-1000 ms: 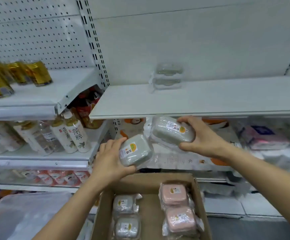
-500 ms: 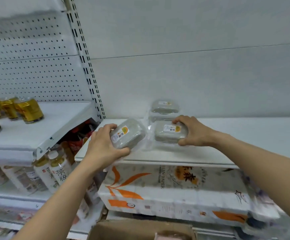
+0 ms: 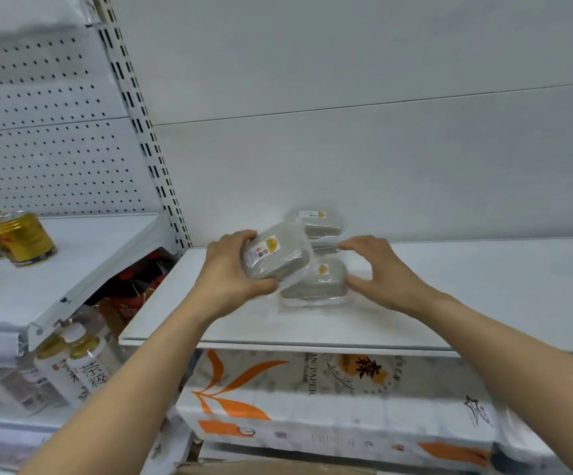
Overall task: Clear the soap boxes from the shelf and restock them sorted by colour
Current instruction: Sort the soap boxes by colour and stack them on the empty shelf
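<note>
Since a moment ago the right hand [image 3: 386, 274] has let go of its grey soap box [image 3: 316, 281] on the shelf [image 3: 483, 296], grip open, while the left hand [image 3: 225, 274] grips another box [image 3: 276, 257] tilted just above-left of it.

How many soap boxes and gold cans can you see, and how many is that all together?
Grey-green soap boxes: 4 (one gripped, one on the shelf in front, two stacked behind)
Gold cans: 2 clear; more may be cut off
Total: 6

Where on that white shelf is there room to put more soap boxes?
The shelf is bare right of the right hand, and along its front edge. It's crowded mid-back: the stacked soap boxes, plus the box the left hand holds.
</note>
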Motion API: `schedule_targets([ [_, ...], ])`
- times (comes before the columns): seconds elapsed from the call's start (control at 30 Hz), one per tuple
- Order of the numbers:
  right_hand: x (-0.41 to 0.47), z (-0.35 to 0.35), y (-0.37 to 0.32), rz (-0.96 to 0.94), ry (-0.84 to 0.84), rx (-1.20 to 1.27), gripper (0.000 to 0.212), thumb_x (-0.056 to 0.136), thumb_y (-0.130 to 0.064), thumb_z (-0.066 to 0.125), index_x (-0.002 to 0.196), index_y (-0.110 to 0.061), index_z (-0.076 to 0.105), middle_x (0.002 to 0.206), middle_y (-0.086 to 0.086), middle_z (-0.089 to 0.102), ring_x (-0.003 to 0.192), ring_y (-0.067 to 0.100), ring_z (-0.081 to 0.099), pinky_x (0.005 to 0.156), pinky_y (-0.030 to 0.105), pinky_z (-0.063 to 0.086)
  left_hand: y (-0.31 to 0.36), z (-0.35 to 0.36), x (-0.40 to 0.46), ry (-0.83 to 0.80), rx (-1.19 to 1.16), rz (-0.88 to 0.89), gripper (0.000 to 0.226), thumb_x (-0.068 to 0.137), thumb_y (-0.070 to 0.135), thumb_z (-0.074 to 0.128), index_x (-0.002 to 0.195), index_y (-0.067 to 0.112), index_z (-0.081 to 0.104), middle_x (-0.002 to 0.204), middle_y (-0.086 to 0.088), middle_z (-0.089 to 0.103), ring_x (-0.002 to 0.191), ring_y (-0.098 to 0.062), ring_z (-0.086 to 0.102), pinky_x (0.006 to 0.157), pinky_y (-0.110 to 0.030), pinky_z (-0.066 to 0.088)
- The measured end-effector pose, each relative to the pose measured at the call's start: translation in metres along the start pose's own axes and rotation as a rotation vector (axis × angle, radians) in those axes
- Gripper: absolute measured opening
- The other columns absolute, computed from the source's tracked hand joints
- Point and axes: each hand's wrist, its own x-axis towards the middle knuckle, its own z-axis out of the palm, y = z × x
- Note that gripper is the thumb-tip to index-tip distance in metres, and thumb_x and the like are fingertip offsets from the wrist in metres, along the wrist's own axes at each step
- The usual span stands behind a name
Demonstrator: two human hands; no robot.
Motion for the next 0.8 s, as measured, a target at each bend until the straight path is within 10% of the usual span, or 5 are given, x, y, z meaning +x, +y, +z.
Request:
schedule_targets([
  [0.37,-0.008,-0.025,-0.013,-0.107,0.042,-0.074,0.058,0.087,-0.029,0.065,0.141,-0.034,0.043,0.147,-0.013,0.035,0.133,0.005,0.027,0.105,0.026,0.033,0.032,0.036,0.05,-0.334,0.083,0.146,0.065,0.07,0.031,0.083,0.128,0.022,0.055,0.116,0.001,0.05,0.116,-0.018,0.042,0.097,-0.031,0.041],
  [0.8,0.012,0.02,-0.022,-0.229,0.137,-0.668,0.064,0.065,-0.029,0.077,0.124,-0.021,0.054,0.119,0.001,0.057,0.105,0.026,0.055,0.071,0.038,0.047,-0.022,0.052,0.018,-0.024,0.567,0.353,0.103,0.064,0.043,0.085,0.149,0.028,0.03,0.149,-0.003,0.035,0.14,-0.027,0.029,0.114,-0.051,0.024],
])
